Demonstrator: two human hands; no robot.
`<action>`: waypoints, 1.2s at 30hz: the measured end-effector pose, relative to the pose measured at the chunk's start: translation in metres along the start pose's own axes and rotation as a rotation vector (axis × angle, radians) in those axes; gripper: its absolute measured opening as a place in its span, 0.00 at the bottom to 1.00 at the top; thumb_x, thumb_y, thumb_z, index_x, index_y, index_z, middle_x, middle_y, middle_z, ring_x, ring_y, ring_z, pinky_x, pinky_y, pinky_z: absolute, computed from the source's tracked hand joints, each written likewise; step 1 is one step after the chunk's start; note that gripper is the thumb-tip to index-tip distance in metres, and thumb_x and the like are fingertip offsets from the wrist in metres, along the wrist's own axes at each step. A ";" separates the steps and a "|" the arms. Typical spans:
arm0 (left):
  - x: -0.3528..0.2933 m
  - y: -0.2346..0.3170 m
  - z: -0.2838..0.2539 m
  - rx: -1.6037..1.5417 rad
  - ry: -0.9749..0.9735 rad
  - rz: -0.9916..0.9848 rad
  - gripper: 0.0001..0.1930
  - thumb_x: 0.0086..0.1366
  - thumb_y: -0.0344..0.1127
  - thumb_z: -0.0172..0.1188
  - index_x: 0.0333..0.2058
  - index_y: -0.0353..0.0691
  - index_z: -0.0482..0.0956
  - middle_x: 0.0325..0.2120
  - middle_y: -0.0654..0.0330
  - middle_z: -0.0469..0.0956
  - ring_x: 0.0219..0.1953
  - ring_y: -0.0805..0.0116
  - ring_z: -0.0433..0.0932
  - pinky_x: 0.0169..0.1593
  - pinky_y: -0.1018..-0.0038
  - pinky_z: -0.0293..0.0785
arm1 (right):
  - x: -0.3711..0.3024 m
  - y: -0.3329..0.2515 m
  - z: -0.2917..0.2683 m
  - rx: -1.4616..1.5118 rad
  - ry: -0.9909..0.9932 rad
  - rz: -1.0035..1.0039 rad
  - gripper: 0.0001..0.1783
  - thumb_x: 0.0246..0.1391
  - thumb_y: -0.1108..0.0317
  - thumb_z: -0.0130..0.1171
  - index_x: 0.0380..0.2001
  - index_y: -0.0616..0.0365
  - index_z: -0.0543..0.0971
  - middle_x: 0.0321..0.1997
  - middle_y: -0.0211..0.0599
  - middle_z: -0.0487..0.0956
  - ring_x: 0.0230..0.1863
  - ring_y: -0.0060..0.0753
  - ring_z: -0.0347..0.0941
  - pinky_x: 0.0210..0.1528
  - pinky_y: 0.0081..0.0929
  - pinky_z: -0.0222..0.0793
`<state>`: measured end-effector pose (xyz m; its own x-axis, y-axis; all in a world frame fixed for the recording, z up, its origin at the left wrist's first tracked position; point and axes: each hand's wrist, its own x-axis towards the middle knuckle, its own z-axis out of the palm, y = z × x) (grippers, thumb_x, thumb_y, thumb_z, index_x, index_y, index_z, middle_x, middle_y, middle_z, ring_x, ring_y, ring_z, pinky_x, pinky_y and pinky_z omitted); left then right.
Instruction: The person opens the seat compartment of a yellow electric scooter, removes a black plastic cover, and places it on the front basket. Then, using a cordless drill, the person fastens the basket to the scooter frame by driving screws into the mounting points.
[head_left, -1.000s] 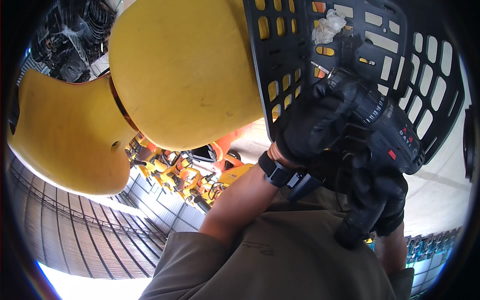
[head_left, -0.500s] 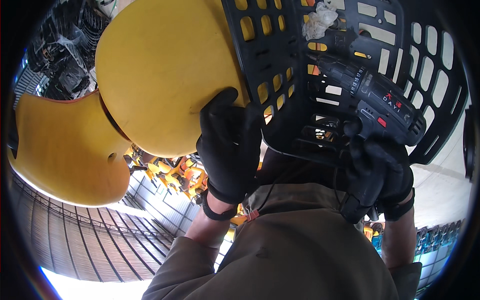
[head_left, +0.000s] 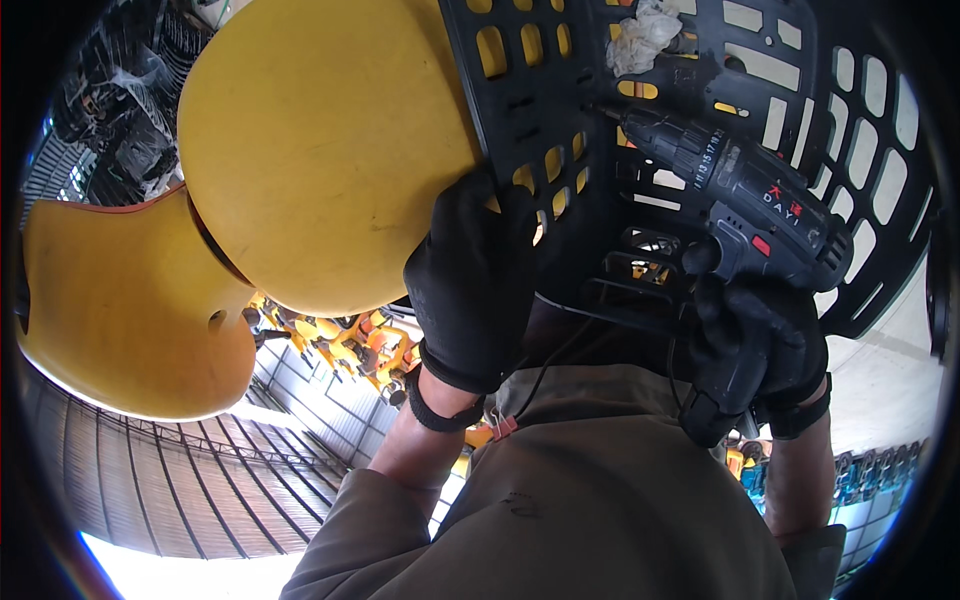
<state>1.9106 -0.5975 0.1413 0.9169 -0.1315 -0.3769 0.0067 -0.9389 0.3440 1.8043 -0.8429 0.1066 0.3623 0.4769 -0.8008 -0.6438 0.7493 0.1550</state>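
Observation:
My right hand [head_left: 765,345], in a black glove, is wrapped round the grip of a black cordless drill [head_left: 775,205]. The drill points up and left across a black slotted plastic basket [head_left: 555,250]. My left hand [head_left: 472,285], also gloved in black, is at the basket's left edge, beside a large smooth yellow body panel [head_left: 320,150]. Its fingers are curled together, and whatever they may pinch is hidden. The drill's tip [head_left: 592,108] lies in front of the basket's slotted side, apart from my left fingers.
A crumpled white wad [head_left: 645,38] sits in the basket's upper part. A second yellow panel [head_left: 130,310] with a small hole adjoins the large one at left. Several yellow machines [head_left: 365,345] stand beyond, with black parts in clear wrap [head_left: 140,120] at upper left.
My left hand has shifted slightly right, and its fingers are now drawn closer together at the basket's edge. The drill has barely moved in my right hand.

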 end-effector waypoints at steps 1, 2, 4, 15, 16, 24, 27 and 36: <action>0.001 0.000 0.000 0.021 0.008 0.004 0.10 0.61 0.29 0.68 0.40 0.34 0.79 0.26 0.61 0.79 0.24 0.77 0.76 0.29 0.78 0.72 | 0.000 0.000 -0.001 0.004 -0.011 0.000 0.20 0.61 0.67 0.59 0.54 0.63 0.74 0.37 0.38 0.80 0.28 0.26 0.77 0.31 0.26 0.78; 0.002 0.000 0.000 0.041 0.016 0.007 0.10 0.61 0.29 0.68 0.40 0.34 0.79 0.26 0.61 0.79 0.24 0.78 0.76 0.29 0.78 0.71 | 0.000 0.000 -0.003 0.031 -0.013 0.010 0.20 0.61 0.67 0.59 0.54 0.63 0.74 0.37 0.39 0.80 0.29 0.27 0.78 0.32 0.26 0.79; 0.000 0.002 0.000 0.057 0.017 0.002 0.09 0.62 0.29 0.67 0.39 0.34 0.79 0.25 0.62 0.79 0.24 0.78 0.75 0.28 0.78 0.71 | -0.002 0.003 -0.006 0.104 -0.019 0.040 0.19 0.62 0.68 0.58 0.54 0.63 0.74 0.39 0.41 0.81 0.31 0.29 0.80 0.33 0.26 0.80; 0.000 0.005 0.002 0.058 -0.012 0.013 0.07 0.61 0.27 0.66 0.37 0.34 0.79 0.25 0.62 0.78 0.24 0.77 0.76 0.29 0.78 0.70 | -0.006 -0.003 -0.017 -0.443 0.082 -0.131 0.19 0.60 0.71 0.61 0.53 0.63 0.75 0.40 0.40 0.82 0.34 0.27 0.82 0.35 0.22 0.81; 0.000 0.005 0.003 0.075 -0.006 0.034 0.07 0.61 0.27 0.66 0.37 0.34 0.79 0.26 0.61 0.79 0.25 0.76 0.76 0.29 0.78 0.70 | -0.008 -0.007 -0.014 -0.353 0.101 -0.082 0.19 0.60 0.71 0.61 0.53 0.63 0.75 0.40 0.39 0.82 0.34 0.27 0.82 0.35 0.22 0.81; 0.020 0.002 -0.008 0.229 -0.032 0.110 0.07 0.59 0.28 0.65 0.36 0.38 0.79 0.32 0.58 0.78 0.25 0.62 0.79 0.27 0.73 0.72 | 0.000 -0.046 0.027 -0.185 0.100 -0.063 0.19 0.58 0.70 0.60 0.52 0.64 0.75 0.38 0.38 0.82 0.33 0.27 0.81 0.33 0.23 0.81; 0.017 0.001 -0.005 0.121 -0.048 0.019 0.07 0.58 0.30 0.66 0.35 0.40 0.79 0.31 0.59 0.77 0.26 0.58 0.79 0.28 0.72 0.72 | 0.001 -0.045 0.035 0.149 0.194 0.070 0.21 0.57 0.70 0.60 0.53 0.65 0.74 0.37 0.38 0.82 0.30 0.27 0.80 0.30 0.22 0.79; 0.009 -0.001 0.002 0.173 -0.009 0.004 0.08 0.57 0.30 0.67 0.35 0.41 0.79 0.32 0.57 0.76 0.26 0.55 0.78 0.27 0.69 0.71 | 0.001 -0.047 0.021 0.051 0.096 0.089 0.21 0.58 0.66 0.59 0.53 0.64 0.74 0.35 0.37 0.81 0.24 0.23 0.75 0.25 0.23 0.73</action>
<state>1.9182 -0.5983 0.1360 0.9130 -0.1373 -0.3842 -0.0663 -0.9791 0.1923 1.8487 -0.8679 0.1106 0.2375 0.4984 -0.8338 -0.6344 0.7296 0.2555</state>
